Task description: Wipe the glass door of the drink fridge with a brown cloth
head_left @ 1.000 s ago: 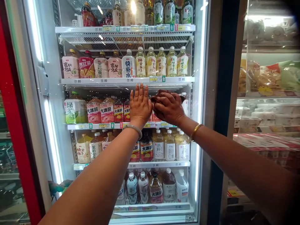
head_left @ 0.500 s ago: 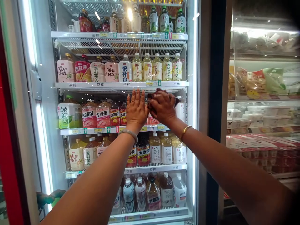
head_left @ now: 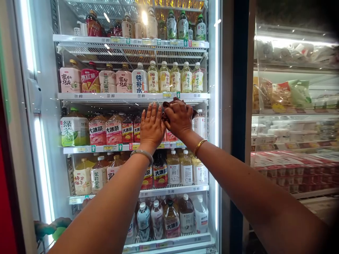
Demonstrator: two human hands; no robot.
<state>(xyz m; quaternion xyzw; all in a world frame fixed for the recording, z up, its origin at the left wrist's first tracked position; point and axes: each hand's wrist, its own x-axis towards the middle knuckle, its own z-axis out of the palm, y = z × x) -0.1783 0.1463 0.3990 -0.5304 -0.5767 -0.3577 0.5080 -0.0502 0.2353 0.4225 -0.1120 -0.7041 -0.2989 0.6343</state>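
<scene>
My left hand (head_left: pixel 152 124) lies flat with its fingers stretched upward, apparently against the clear glass front of a lit drinks cooler. Just to its right, my right hand (head_left: pixel 180 119) presses a dark brown cloth (head_left: pixel 166 104) to the same surface. Bunched folds of the cloth stick out past the fingers; the rest is hidden under the palm. A pale bangle (head_left: pixel 145 153) circles my left wrist and a gold bangle (head_left: pixel 200 146) my right. Behind both hands, large iced tea bottles (head_left: pixel 97 131) stand on a middle shelf, some of them covered from view.
Several shelves of bottled drinks, such as green tea (head_left: pixel 74 128), fill the cooler. A lock-like fitting (head_left: pixel 35 95) sits on the left frame. A dark upright post (head_left: pixel 239 106) separates it from shelves of packaged food (head_left: pixel 286 95) at right. Something green (head_left: pixel 58 233) shows at lower left.
My right hand and the cloth have shifted slightly left and up on the glass. My left hand keeps its flat pose. The whole view has drifted a little, moving the cooler leftward.
</scene>
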